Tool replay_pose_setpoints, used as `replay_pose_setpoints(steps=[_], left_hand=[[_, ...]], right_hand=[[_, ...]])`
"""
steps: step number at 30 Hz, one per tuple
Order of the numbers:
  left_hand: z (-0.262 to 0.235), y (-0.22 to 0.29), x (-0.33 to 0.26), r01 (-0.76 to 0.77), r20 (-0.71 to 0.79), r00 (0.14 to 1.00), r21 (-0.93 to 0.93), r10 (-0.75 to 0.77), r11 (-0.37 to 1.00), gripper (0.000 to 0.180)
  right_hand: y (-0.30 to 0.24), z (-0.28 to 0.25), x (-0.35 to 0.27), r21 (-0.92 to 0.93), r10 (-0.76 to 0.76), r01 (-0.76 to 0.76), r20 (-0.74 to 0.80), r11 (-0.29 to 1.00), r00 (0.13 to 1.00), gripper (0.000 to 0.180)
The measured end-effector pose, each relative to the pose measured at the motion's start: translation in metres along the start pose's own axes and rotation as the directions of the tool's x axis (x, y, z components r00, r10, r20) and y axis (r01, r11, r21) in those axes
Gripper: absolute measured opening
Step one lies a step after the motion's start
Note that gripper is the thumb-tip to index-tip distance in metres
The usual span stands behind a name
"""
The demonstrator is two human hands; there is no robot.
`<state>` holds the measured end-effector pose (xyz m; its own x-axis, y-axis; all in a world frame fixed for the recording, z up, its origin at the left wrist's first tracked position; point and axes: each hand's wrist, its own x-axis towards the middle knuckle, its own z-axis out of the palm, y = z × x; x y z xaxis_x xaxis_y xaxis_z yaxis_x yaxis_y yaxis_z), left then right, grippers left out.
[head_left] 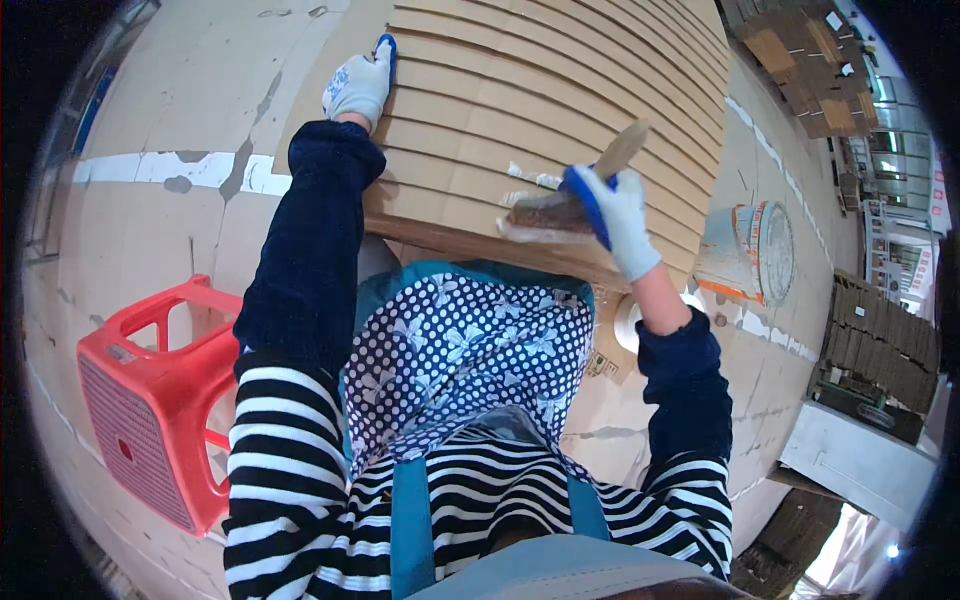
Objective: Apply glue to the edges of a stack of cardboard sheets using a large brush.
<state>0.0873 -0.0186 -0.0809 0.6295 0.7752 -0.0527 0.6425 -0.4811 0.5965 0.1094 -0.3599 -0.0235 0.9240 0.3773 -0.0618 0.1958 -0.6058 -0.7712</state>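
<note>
A stack of brown cardboard sheets point(480, 80), fanned out so that their edges form rows, lies in front of me. My left hand point(358, 88), in a white and blue glove, rests at the left side of the rows with a finger stretched out along the sheet ends. In my right hand point(625, 215), gloved the same way, is a flat brush point(550, 218). Its wooden handle sticks up past my thumb, and its bristle end lies low over the near sheets. White smears point(535, 177) show on the cardboard beside the brush.
To my left stands a red plastic stool point(150, 400). A white bucket point(745, 255) with smeared sides stands right of the stack, and a white roll point(628, 322) is near my right forearm. Piles of cardboard point(810, 65) are farther off to the right.
</note>
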Motion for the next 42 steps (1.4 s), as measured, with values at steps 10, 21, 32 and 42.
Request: replay_pose_setpoints(steps=[10,21,32,42], left_hand=[[0.002,0.011,-0.002,0.011,0.024,1.0,-0.002,-0.011,1.0,0.065],[-0.006,-0.002,-0.003,0.01,-0.02,1.0,0.004,-0.01,1.0,0.058],[-0.002,0.003,-0.004,-0.01,0.0,1.0,-0.033,0.01,0.999,0.06],[-0.005,-0.004,-0.004,-0.008,0.005,1.0,-0.028,0.008,1.0,0.059]], right_hand=[[-0.06,-0.038,0.192,-0.213,-0.311,0.238,-0.445,0.948,0.84,0.043],[-0.078,-0.014,0.132,-0.038,-0.32,0.318,-0.136,0.947,0.938,0.04],[-0.078,0.014,0.181,-0.383,-0.571,0.456,-0.277,0.803,0.773,0.041],[-0.109,-0.006,0.186,-0.379,-0.811,0.729,-0.116,0.57,0.574,0.028]])
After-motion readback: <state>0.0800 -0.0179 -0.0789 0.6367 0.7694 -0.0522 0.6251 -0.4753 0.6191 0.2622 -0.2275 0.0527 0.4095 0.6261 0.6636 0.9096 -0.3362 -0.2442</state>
